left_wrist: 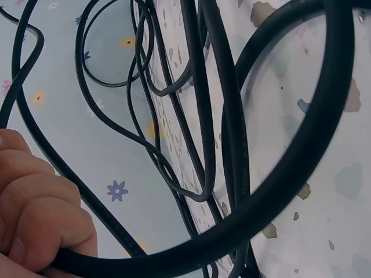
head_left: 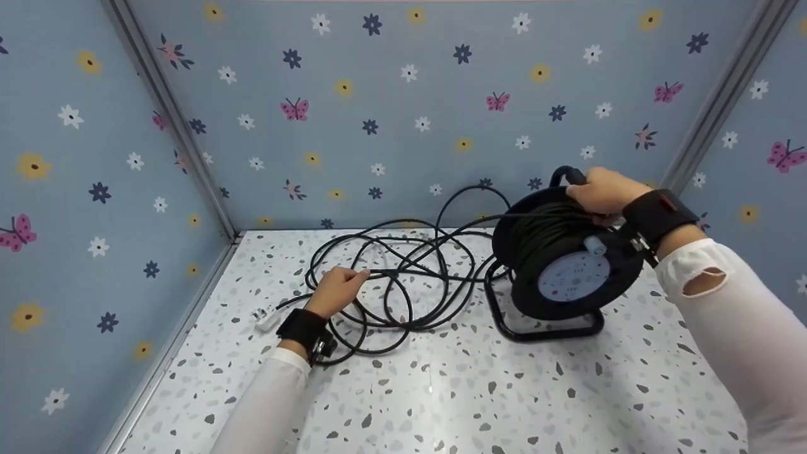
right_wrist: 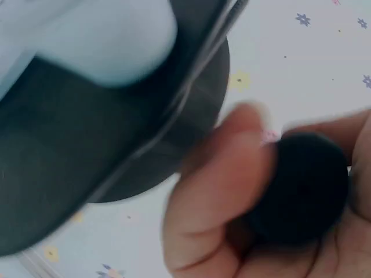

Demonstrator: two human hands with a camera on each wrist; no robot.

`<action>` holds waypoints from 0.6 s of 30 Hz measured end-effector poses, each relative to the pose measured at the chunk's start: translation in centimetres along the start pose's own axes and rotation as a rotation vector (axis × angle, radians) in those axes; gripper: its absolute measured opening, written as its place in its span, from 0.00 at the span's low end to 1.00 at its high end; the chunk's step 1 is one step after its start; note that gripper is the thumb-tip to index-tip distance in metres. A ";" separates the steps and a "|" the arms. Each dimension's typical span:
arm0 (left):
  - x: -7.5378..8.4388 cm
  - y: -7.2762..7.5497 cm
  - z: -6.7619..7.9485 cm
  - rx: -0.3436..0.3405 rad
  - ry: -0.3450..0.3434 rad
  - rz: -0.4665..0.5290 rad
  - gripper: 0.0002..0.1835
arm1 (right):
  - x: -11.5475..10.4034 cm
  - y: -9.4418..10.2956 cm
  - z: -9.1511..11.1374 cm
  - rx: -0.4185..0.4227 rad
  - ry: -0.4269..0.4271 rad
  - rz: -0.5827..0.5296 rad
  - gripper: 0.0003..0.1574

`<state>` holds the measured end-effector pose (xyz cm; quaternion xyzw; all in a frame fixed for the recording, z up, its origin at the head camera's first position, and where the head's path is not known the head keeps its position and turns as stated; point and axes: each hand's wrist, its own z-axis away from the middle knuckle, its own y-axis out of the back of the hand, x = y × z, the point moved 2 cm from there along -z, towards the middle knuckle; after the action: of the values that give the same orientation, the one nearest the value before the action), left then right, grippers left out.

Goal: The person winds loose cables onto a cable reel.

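Note:
A black extension cable reel [head_left: 558, 252] stands on its tubular frame at the right of the table, its pale socket face turned toward me. My right hand [head_left: 608, 189] grips the black handle at the reel's top. The right wrist view shows the fingers curled round the handle's round dark end [right_wrist: 301, 188], beside the reel's flange [right_wrist: 87, 145]. Loose loops of black cable [head_left: 410, 325] spread leftward from the reel. My left hand [head_left: 339, 290] holds a length of this cable, its curled fingers [left_wrist: 49, 202] closed round it. A white plug [head_left: 266, 319] lies just left of that hand.
The speckled white table [head_left: 429, 397] carries everything. Blue floral panels [head_left: 403, 113] rise behind it and on both sides, meeting at grey metal corner posts [head_left: 170, 120]. The cable loops reach close to the back panel.

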<state>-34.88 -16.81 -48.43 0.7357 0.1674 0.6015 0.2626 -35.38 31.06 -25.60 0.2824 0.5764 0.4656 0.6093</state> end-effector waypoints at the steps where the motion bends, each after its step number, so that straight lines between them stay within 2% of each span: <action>1: 0.1 0.1 0.0 0.001 -0.006 0.004 0.32 | 0.0 0.1 0.3 0.014 0.005 0.017 0.28; 3: 0.1 0.3 0.1 0.004 -0.015 0.008 0.32 | -0.1 0.2 1.1 0.044 0.007 0.059 0.33; 5: 0.1 0.5 0.3 0.011 -0.028 0.013 0.32 | -0.1 0.3 1.8 0.086 -0.001 0.087 0.45; 7: 0.0 0.7 0.4 0.017 -0.034 0.022 0.32 | 0.0 0.2 2.6 0.127 0.001 0.085 0.58; 10: -0.1 0.9 0.6 0.024 -0.035 0.030 0.32 | 0.2 -0.6 3.5 0.226 0.012 0.045 0.67; 13: -0.2 1.1 0.7 0.032 -0.030 0.039 0.31 | 0.5 -2.0 4.6 0.393 0.054 0.007 0.65; 18: -0.4 1.4 1.0 0.048 -0.009 0.044 0.30 | 1.3 -5.1 6.4 0.724 0.120 0.004 0.46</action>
<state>-34.08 -18.31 -48.04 0.7480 0.1645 0.5995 0.2325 -28.10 31.36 -29.49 0.4532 0.7380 0.2484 0.4339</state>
